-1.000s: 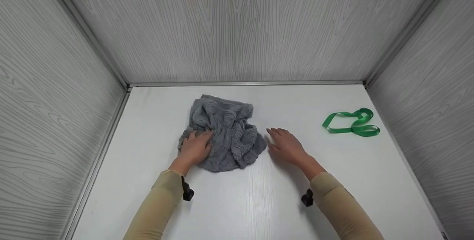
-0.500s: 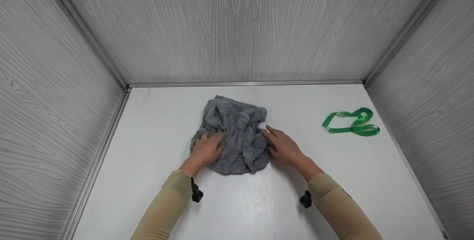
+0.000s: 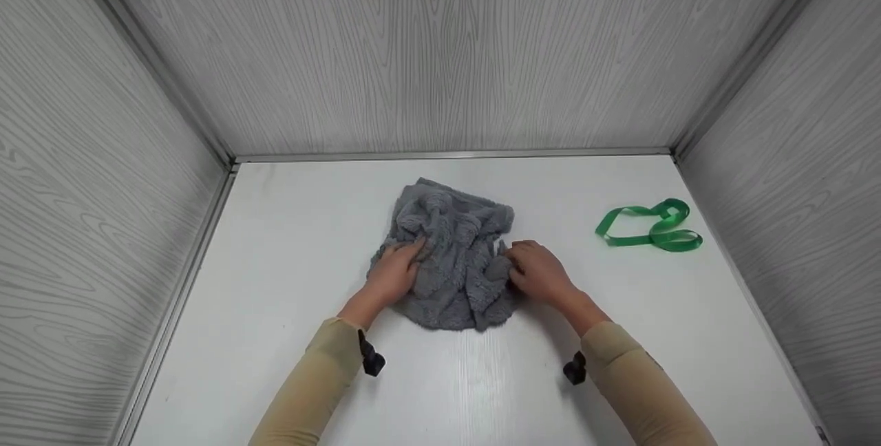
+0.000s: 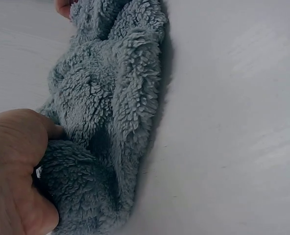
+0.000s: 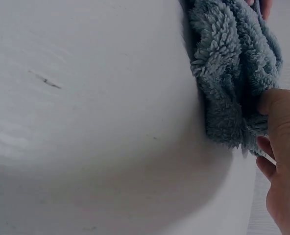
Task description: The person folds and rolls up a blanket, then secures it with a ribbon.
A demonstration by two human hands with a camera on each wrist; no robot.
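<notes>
Head view: your left hand (image 3: 394,275) and right hand (image 3: 539,272) grip opposite edges of the crumpled grey fleece cloth (image 3: 454,253), mid-table (image 3: 275,260); green ribbon (image 3: 650,229) lies well apart at right.
Left wrist: your fingers curl into the cloth's (image 4: 106,122) pile.
Right wrist: your thumb (image 5: 282,122) pinches the cloth's (image 5: 230,68) edge.
Writing: no brand or label readable anywhere.

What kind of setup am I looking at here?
Likely a small recording booth: a white table boxed in by grey wood-grain walls, holding only a grey fleece cloth under both hands and a green ribbon.
</notes>
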